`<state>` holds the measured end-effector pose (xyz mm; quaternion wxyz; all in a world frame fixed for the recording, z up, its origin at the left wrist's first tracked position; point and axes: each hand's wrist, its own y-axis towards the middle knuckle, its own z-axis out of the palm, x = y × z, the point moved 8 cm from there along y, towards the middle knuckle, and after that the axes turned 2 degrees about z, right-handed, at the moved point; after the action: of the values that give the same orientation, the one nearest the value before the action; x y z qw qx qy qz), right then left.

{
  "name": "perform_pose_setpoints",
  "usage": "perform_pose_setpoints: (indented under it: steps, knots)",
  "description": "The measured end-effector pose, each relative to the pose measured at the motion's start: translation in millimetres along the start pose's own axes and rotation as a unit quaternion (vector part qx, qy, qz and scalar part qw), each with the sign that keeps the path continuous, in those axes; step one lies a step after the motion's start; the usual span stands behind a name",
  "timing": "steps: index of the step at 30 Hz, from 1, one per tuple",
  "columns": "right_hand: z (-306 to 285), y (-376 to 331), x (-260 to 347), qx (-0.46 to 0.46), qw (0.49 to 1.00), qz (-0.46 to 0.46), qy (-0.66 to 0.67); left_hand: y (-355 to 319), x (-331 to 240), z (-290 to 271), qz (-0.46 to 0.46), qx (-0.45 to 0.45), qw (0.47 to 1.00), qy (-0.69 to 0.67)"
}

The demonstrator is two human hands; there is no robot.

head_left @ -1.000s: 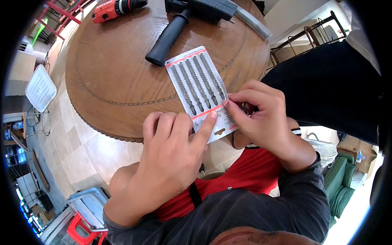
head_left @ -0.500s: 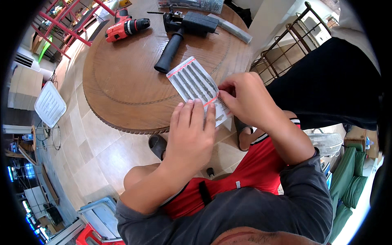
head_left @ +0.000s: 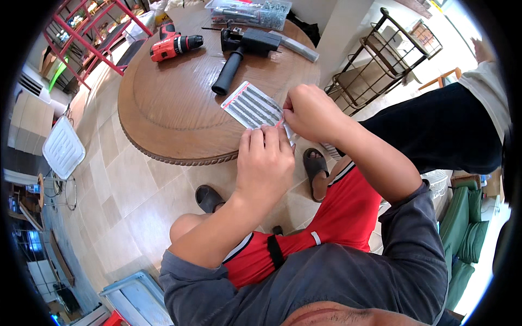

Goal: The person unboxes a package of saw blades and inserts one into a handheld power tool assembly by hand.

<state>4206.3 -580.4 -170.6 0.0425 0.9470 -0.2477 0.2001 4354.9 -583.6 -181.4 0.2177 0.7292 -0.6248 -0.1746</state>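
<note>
Round and wooden, the table stands on a pale tiled floor, with a red metal rack at the far left and a dark wire shelf unit at the far right. At the table's near right edge lies a flat blister card of blades, white with a red strip. The left hand rests over the card's near end, fingers laid flat and close together, pressing it down. The right hand is closed in a pinch on the card's near right corner. Just beyond the card lies a black power tool with its long handle pointing toward the card. A red cordless drill sits farther left, and a clear plastic case at the far edge. Another person's dark-clothed leg stands to the right. Nothing lies between the hands and the card.
</note>
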Motion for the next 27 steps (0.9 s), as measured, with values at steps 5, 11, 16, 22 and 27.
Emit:
perform_pose_setpoints:
  steps: [5, 11, 16, 22, 27]
  knots:
    - [1, 4, -18, 0.040, 0.995, 0.029, 0.087, 2, 0, -1, -0.006, -0.016, 1.000, -0.009]
    - [5, -5, -30, 0.091, 0.984, 0.062, 0.140, 0, -2, 0, 0.000, -0.020, 1.000, 0.007]
    - [6, -18, -35, 0.167, 0.952, 0.134, 0.218, -2, 1, -7, 0.018, 0.008, 1.000, 0.016]
    - [27, -33, -33, 0.144, 0.921, 0.158, 0.327, -9, 3, -12, 0.023, -0.030, 0.999, -0.022]
    - [21, -33, -28, 0.143, 0.932, 0.109, 0.315, -4, 32, -35, 0.016, -0.038, 0.978, -0.204]
